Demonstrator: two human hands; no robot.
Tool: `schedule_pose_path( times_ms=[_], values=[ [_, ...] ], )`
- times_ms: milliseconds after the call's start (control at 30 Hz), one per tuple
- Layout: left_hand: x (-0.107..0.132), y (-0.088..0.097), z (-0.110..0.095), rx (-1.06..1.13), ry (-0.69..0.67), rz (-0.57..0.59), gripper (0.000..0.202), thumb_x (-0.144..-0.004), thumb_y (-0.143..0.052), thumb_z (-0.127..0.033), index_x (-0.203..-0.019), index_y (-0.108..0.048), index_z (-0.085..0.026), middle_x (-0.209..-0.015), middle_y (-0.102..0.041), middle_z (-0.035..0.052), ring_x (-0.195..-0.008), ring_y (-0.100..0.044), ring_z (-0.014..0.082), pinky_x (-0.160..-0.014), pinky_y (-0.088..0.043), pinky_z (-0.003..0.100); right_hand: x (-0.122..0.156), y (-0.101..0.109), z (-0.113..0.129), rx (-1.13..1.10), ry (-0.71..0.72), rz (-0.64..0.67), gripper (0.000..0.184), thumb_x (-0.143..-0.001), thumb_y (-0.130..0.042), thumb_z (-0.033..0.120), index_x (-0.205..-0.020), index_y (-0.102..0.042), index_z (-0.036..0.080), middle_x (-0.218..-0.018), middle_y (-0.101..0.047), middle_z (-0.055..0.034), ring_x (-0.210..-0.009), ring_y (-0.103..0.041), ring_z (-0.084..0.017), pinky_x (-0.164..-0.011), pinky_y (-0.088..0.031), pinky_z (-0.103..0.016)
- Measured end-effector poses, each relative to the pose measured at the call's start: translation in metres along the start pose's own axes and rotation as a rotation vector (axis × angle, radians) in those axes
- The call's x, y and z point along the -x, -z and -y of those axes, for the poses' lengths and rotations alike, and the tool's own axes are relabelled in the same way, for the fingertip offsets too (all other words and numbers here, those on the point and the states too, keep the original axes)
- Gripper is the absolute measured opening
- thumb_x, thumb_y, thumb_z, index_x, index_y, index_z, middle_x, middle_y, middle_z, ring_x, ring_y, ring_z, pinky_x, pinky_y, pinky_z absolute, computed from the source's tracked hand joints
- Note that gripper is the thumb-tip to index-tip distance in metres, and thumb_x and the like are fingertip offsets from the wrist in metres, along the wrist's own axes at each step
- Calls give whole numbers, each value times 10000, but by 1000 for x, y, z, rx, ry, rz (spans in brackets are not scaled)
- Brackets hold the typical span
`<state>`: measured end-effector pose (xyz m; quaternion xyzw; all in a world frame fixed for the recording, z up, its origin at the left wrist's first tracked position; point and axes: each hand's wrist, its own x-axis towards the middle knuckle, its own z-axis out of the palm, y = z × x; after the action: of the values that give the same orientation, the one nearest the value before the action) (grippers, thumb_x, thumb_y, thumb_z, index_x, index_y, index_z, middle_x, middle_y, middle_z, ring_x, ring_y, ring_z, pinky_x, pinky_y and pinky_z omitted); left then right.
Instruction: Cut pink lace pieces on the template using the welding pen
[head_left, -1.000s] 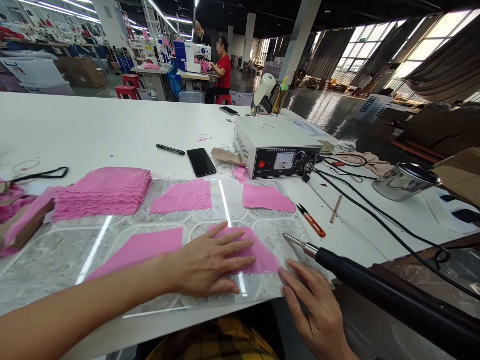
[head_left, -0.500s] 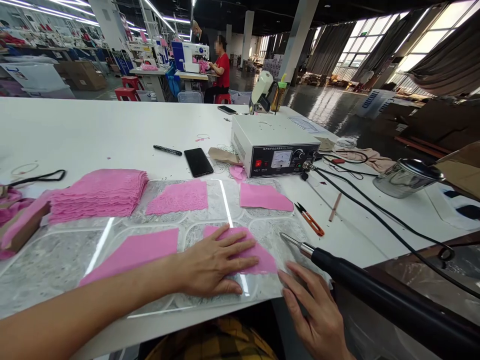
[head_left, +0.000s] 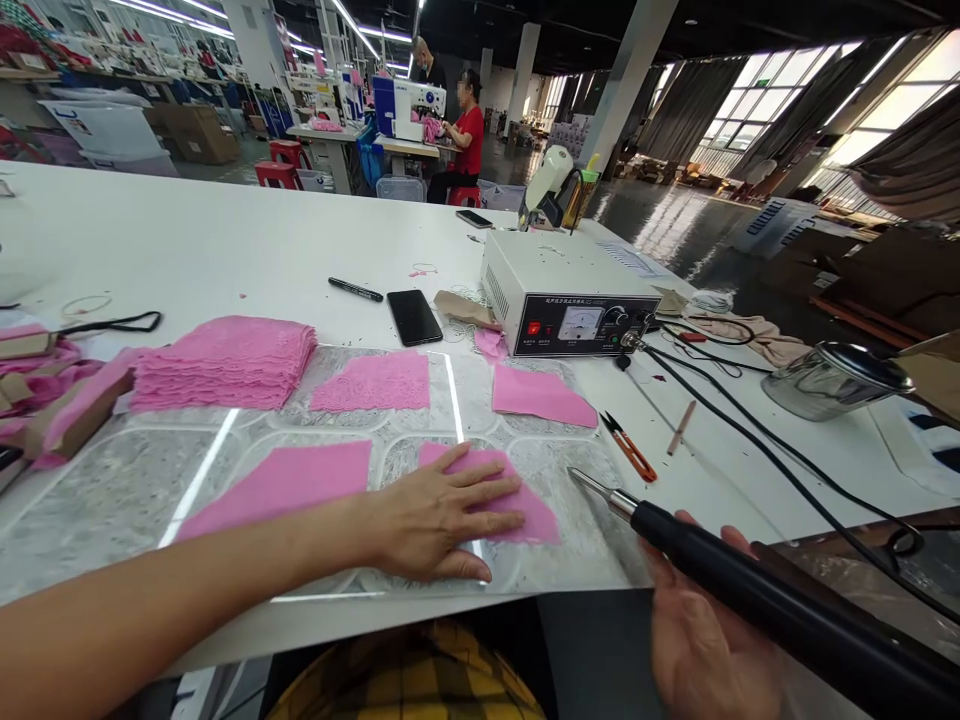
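My left hand lies flat, fingers spread, on a pink fabric piece on a grey marble-patterned sheet under a clear layer. My right hand is palm up under a black handpiece with a pointed metal tip. Its fingertips show past the far side of the handle, not wrapped round it; whether they touch is hard to see. Another pink piece lies by my left forearm. Two more, a lacy piece and a smooth piece, lie behind, beside a stack of pink lace.
A control box with a meter and cables stands at the back. Thread snips, a phone, a marker pen and a glass jar lie about. A person in red sits at a sewing machine beyond the table.
My right hand has moved right and turned palm up, from the table edge to beneath the handpiece. My left hand stays on the same fabric piece. The view has shifted slightly.
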<state>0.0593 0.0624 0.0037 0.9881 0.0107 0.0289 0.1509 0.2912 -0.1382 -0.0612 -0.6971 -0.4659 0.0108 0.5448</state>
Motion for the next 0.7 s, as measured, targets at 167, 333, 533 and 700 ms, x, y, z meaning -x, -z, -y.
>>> schedule_pose_path(
  times_ms=[167, 333, 533, 700],
  values=[
    [-2, -1, 0, 9, -11, 19, 580, -968, -418, -561, -1446, -420, -233, -1544, -335, 115, -1451, -254, 313, -1177, -81, 582, -28, -36, 38, -637, -268, -488, 431, -844, -580, 300, -1270, -529, 260, -1250, -580, -59, -1131, -605, -225, -1039, -439, -559],
    [-3, 0, 0, -5, -15, 25, 599, -966, -405, -577, -1450, -415, -224, -1545, -330, 119, -1451, -251, 315, -1177, -80, 579, -60, -39, 51, -875, -289, -657, 310, -662, -662, 343, -932, -617, 197, -917, -593, 15, -738, -594, -114, -762, -543, -348],
    [-2, -5, 1, -32, -30, -1, 588, -970, -405, -563, -1445, -420, -217, -1543, -339, 114, -1445, -266, 317, -1174, -70, 588, -76, -14, 51, -910, -204, -631, 285, -543, -467, 329, -752, -588, 178, -699, -529, 19, -464, -454, -96, -408, -392, -267],
    [-3, -8, 0, -44, -43, -46, 576, -968, -419, -558, -1427, -442, -210, -1529, -367, 119, -1439, -283, 307, -1179, -68, 574, -71, -7, 66, -862, -183, -480, 247, -501, -446, 305, -671, -581, 186, -586, -515, 23, -424, -443, -107, -384, -369, -264]
  ],
)
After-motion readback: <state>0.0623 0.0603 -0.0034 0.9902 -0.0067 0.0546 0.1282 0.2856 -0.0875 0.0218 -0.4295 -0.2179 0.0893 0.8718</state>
